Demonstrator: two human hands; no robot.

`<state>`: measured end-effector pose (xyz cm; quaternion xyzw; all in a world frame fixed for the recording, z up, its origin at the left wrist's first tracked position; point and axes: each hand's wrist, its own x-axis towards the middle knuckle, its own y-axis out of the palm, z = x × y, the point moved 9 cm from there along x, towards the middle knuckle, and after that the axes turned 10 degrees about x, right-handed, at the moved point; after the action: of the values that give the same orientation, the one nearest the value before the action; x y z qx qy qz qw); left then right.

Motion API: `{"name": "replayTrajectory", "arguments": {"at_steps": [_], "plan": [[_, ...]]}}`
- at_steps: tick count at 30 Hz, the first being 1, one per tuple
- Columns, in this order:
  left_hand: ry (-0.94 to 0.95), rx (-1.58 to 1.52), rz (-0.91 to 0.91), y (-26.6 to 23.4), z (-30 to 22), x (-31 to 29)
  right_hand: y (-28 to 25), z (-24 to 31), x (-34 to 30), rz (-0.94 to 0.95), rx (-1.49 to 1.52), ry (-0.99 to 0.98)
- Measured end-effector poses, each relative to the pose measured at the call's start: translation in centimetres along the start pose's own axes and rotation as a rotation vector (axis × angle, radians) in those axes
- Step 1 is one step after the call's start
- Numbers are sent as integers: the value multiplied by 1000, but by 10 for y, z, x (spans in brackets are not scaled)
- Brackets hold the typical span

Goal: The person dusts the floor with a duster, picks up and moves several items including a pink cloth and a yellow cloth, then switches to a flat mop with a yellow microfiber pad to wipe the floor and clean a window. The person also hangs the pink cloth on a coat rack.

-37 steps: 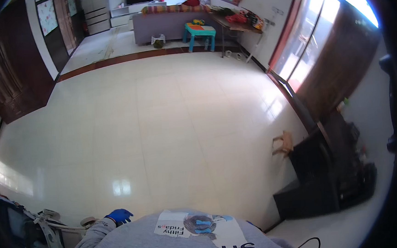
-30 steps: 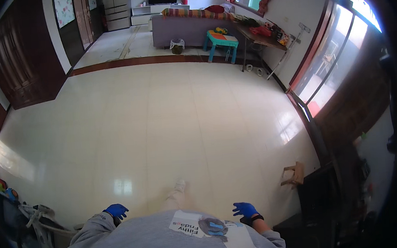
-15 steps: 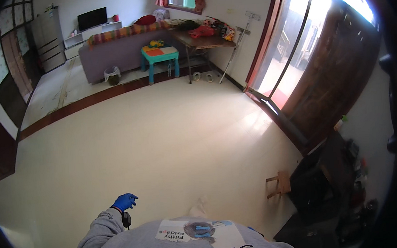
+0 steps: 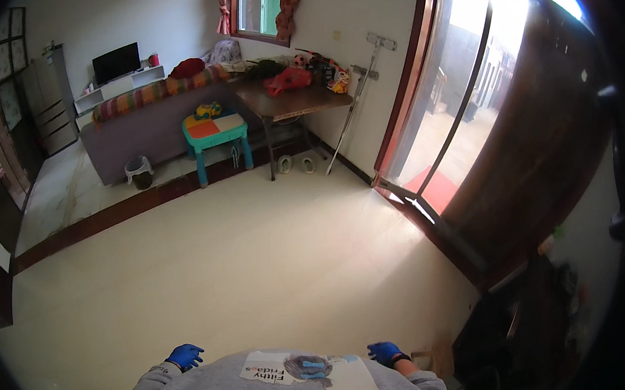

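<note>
Both my hands wear blue gloves and hang out over the pale floor (image 4: 210, 289), clear of any object. My left hand (image 4: 185, 357) is at the lower left, its fingers loosely stretched and slightly apart with nothing in them. At the lower right, my right hand (image 4: 384, 353) has its fingers extended and holds nothing I can see. A small wooden stool (image 4: 431, 360) is the thing nearest to it, partly hidden behind my sleeve.
Ahead stand a child's table (image 4: 214, 129), a brown folding table (image 4: 284, 103), a sofa (image 4: 141, 124) and a waste bin (image 4: 139, 174). A mop (image 4: 353, 105) leans on the wall beside slippers (image 4: 296, 165). A glass door (image 4: 456, 76) is at right, dark furniture (image 4: 496, 334) nearer.
The view has shifted, bringing the tables and sofa closer and lower in the picture. My right hand has come into sight, and my left hand sits lower.
</note>
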<state>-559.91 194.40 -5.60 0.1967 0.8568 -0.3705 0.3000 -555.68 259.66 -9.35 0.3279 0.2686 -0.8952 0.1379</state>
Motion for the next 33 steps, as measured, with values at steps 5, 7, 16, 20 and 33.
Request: {"name": "replayTrajectory", "arguments": {"at_steps": [5,7,16,20,33], "plan": [[465,507,125,-14,-68,140,-139,80,115,-356,473,65],[422,495,152,-50,-77,214,-156,86,142,-278,584,165],[180,143,110,-222,-425,482,-236,46,205,-137,-64,194],[490,234,75,-264,-663,542,-281,46,241,-157,59,297],[1122,311,-433,-351,-1156,681,-576,144,374,-431,838,207]]}}
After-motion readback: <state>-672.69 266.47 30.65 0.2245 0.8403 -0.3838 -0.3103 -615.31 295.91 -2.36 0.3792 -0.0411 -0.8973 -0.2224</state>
